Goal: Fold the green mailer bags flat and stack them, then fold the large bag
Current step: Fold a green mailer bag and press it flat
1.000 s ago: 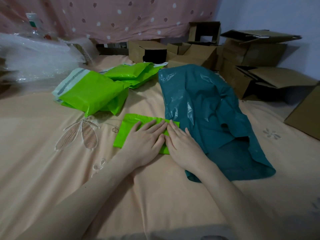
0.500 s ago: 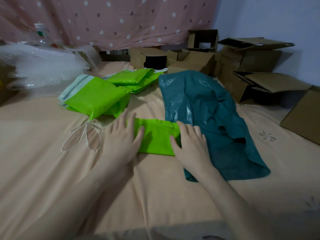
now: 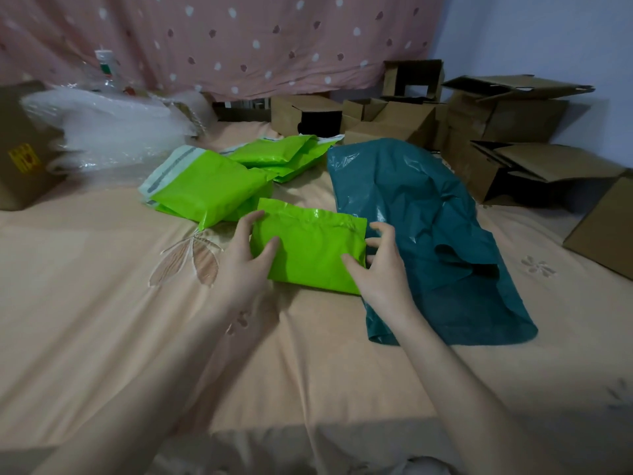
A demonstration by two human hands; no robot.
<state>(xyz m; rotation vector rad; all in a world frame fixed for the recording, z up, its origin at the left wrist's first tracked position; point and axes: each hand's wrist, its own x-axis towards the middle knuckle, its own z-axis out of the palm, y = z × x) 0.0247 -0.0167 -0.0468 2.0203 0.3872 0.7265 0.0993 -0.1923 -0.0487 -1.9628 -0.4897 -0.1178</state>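
Between the left hand [image 3: 245, 258] and the right hand [image 3: 380, 265], on the bed [image 3: 102, 303]: a folded green mailer bag [image 3: 308, 248], gripped at both short ends. Left thumb pressed on top near that end, fingers curled round the edge; right thumb likewise on top, fingers hooked over the far corner. Whether lifted clear of the bedcover or only pinched in place, cannot tell.

Progress, as a judgement: somewhere in the middle. Just beyond the left hand, touching the held bag's far-left corner or nearly so, a loose pile of green mailers [image 3: 205, 186], puffy rather than flat, one showing its pale adhesive strip. Farther out from the same hand, a second heap of green mailers [image 3: 284, 156], also untidy. No neat stack of flattened bags to be seen anywhere, so most of the folding and all of the stacking apparently left to do. Directly beside and beyond the right hand, the large teal bag [image 3: 421, 214], spread out and crumpled, its near edge passing under that wrist; not yet folded, plainly the last step.

Containers: well beyond the right hand, a cluster of cardboard boxes [image 3: 507, 132], flaps open or hanging, interiors dark, contents not visible. Far out past the left hand, a mound of clear bubble wrap [image 3: 102, 132] and another brown carton [image 3: 24, 149] at the edge of view, contents hidden.
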